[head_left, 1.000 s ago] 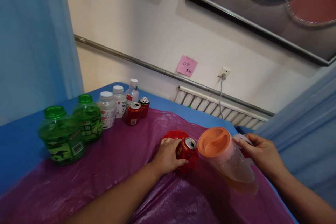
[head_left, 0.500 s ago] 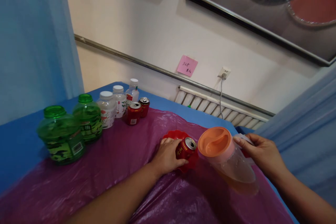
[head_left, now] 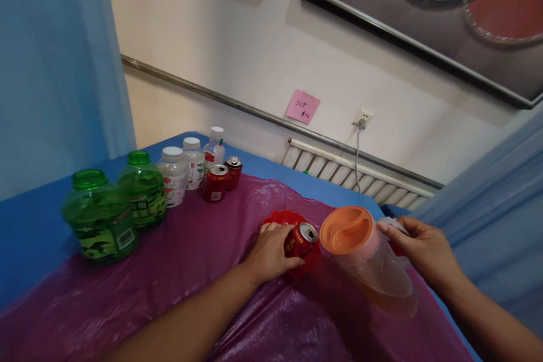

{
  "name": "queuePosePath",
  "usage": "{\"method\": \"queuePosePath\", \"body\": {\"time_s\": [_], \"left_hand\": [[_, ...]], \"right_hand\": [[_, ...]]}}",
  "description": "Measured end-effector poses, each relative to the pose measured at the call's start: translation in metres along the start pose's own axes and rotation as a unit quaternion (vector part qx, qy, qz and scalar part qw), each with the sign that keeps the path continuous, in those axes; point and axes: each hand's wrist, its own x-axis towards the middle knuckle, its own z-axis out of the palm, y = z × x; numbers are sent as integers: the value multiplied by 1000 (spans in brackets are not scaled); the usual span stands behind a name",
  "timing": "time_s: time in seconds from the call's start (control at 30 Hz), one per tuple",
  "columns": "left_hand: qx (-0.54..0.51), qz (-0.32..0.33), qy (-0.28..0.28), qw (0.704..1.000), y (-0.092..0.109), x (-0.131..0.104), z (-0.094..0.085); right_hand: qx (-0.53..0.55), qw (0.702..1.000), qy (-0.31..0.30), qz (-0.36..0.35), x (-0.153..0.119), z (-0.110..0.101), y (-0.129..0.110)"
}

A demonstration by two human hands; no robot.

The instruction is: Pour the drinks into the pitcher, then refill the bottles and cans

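Note:
My left hand (head_left: pixel 271 251) is wrapped round a red drink can (head_left: pixel 300 241), which stands tilted a little over a red scalloped dish (head_left: pixel 311 267). The can's top opening faces up toward the right. In my right hand (head_left: pixel 424 243) is the handle of a clear pitcher (head_left: pixel 377 283) with an orange lid (head_left: pixel 348 230). The pitcher leans toward the can, its lid close to the can's top, and amber liquid lies in its lower part. No stream of liquid can be made out between them.
On the left stand green-lidded jars (head_left: pixel 100 223), white-capped bottles (head_left: pixel 173 178) and two more red cans (head_left: pixel 216 184). Purple plastic sheeting (head_left: pixel 182 271) covers the blue table (head_left: pixel 271 168). Behind are a radiator (head_left: pixel 339 172) and a wall socket (head_left: pixel 362 119).

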Motion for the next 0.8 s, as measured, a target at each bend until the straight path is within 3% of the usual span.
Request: {"method": "queuePosePath", "body": {"time_s": [0.47,0.8], "left_hand": [[4,-5,-11,1000,4,0,-4],[11,-7,-17,1000,5,-1,-4]], "right_hand": [[-8,1000,-7,1,-3,1,-8],[-17,1000,4,-20,3,3,2]]}}
